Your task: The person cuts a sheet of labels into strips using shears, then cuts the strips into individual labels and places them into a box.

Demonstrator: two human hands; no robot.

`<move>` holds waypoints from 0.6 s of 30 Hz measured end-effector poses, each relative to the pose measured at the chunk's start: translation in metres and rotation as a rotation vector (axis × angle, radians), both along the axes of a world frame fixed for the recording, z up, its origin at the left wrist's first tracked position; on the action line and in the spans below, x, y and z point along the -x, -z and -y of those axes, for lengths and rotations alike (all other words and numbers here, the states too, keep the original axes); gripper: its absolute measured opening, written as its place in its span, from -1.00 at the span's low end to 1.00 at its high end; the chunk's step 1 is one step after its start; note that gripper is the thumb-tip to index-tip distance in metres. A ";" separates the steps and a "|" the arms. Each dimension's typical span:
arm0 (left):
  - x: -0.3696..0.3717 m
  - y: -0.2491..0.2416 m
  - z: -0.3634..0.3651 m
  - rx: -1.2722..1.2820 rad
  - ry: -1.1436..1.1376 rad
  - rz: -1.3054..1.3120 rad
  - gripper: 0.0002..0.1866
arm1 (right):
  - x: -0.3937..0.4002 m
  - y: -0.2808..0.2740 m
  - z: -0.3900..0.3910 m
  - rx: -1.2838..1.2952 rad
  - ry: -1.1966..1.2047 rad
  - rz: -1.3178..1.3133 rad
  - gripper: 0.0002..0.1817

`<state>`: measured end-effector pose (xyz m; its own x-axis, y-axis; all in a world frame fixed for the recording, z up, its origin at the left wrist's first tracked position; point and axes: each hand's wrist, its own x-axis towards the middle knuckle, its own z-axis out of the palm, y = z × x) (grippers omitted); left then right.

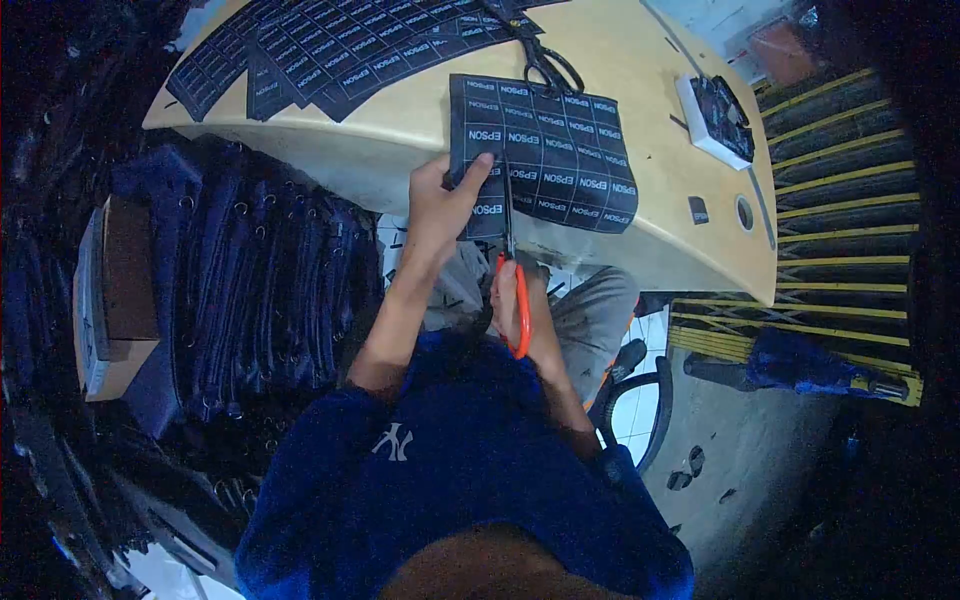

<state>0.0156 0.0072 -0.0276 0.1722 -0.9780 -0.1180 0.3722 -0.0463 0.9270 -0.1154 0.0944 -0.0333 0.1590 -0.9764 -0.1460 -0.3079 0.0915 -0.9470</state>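
A black sheet printed with rows of EPSON labels [570, 165] hangs partly over the table's front edge. My left hand [445, 205] pinches its left side, thumb on top. My right hand [512, 300] is closed around the red handles of a pair of scissors [522, 310]. The scissor blades point away from me and lie along the sheet between the first label column and the rest, just right of my left thumb. Whether the blades are parted is hard to make out. A black-handled pair of scissors [552, 70] lies just beyond the sheet.
More printed label sheets [350, 45] overlap at the back left of the yellow table [690, 235]. A white box with a black item [717, 120] and a small cut label [698, 210] lie at right. Dark blue bags [270, 280] and a cardboard box [125, 290] stand at left.
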 end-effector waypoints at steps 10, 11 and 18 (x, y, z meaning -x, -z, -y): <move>0.002 -0.001 -0.004 0.037 -0.006 0.018 -0.85 | -0.002 0.004 0.008 -0.144 -0.033 0.215 -0.39; 0.002 -0.001 -0.004 0.038 0.000 0.007 -0.86 | -0.002 0.003 0.009 -0.162 -0.040 0.212 -0.38; -0.001 0.000 -0.002 0.026 0.005 0.128 -0.87 | -0.006 -0.007 0.015 -0.145 -0.028 0.133 -0.37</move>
